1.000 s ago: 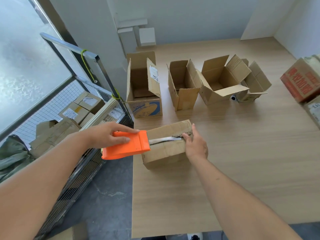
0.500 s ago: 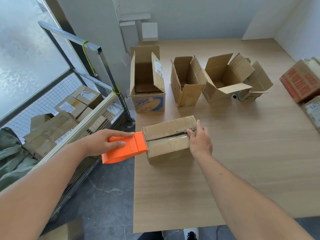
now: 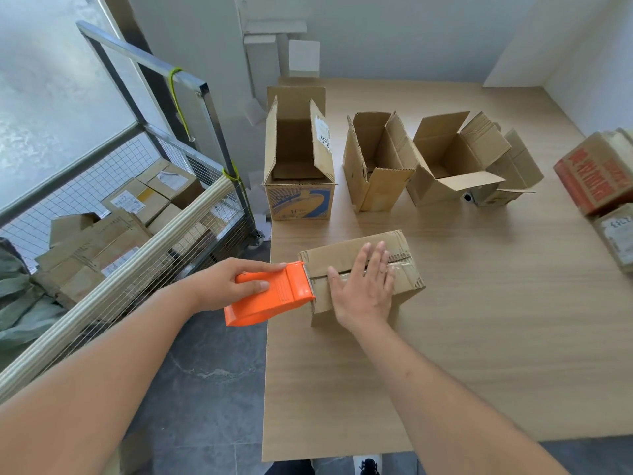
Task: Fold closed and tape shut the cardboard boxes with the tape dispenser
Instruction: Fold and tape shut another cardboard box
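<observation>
A small closed cardboard box [image 3: 404, 248] lies near the wooden table's [image 3: 479, 337] left edge, with clear tape running along its top seam. My left hand [image 3: 222, 286] grips the orange tape dispenser [image 3: 270, 296], whose blade end sits against the box's left end. My right hand [image 3: 363, 289] lies flat on top of the box, fingers straight, pressing on the tape. Behind it stand several open cardboard boxes: a tall one with a blue print [image 3: 298, 200], a plain one [image 3: 373, 173] and a wide one [image 3: 445, 166] with flaps spread.
A wire-mesh cart [image 3: 144, 234] full of taped boxes stands left of the table, past a gap of dark floor. A red-printed box [image 3: 596, 176] and another box [image 3: 616, 234] sit at the table's right edge. White blocks lean on the far wall.
My right hand slid from the box's right end onto its top and now lies flat over the tape. The dispenser stays at the box's left end.
</observation>
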Available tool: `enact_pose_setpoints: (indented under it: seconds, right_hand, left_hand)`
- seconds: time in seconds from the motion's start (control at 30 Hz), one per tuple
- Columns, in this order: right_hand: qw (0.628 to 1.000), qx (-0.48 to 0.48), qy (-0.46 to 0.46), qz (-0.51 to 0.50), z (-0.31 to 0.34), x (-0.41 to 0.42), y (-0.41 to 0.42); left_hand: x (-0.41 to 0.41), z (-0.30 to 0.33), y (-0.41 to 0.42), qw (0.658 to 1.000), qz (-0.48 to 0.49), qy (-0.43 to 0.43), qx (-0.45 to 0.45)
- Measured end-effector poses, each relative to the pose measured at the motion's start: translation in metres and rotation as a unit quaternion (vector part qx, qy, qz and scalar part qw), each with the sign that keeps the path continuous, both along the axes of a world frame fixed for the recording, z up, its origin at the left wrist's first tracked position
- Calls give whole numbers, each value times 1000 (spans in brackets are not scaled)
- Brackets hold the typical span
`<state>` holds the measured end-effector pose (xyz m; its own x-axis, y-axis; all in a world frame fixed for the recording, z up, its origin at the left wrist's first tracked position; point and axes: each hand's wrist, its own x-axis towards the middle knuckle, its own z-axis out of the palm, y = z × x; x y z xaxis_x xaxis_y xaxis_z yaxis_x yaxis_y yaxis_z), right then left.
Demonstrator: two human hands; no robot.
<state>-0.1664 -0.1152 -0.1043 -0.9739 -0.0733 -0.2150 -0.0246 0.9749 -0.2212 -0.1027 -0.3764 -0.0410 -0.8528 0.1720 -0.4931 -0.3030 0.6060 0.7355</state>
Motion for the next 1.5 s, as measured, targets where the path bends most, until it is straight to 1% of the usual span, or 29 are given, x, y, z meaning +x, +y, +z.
enact_pose_setpoints:
  seconds: [0.2,0.4,0.53,0.63,0.73,0.83,1.0,1.1,1.17,1.23,1.37,1.5]
  right_hand:
    - [1000,11,-3,-3,2,-15,24]
    - [1000,17,-18,11,4,-17,28]
    - [1000,17,-17,15,6,-19,28]
    - [1000,8,-21,10,8,-18,28]
    - [999,7,-36,10,9,-19,28]
    - [999,6,-45,9,11,-20,27]
    - [995,14,-94,-7,25,-21,14]
    - [996,15,-83,-6,28,-12,-7]
    - [997,23,-75,7,25,-4,-12]
    - [996,25,-87,1,23,-3,-7]
    - [996,25,-80,-5,17,-8,-6]
    - [997,28,-75,-9,12,-7,-10]
  left_hand:
    - [4,-14,14,997,17,2,76]
    - [9,-20,-2,996,15,-9,83]
    - [10,-14,-12,997,7,-35,75]
    - [4,-1,-12,997,-21,-57,52]
    - [1,7,-15,997,-46,-65,7]
    - [6,10,-18,997,-44,-63,-25]
    - [9,8,-2,996,-30,-23,-75]
    - [-2,6,16,990,-45,25,-134]
    - [-11,4,28,982,-55,43,-178]
    - [-18,0,42,975,-57,57,-208]
    - [-31,-4,64,962,-72,77,-253]
    - [-34,-4,69,957,-63,84,-271]
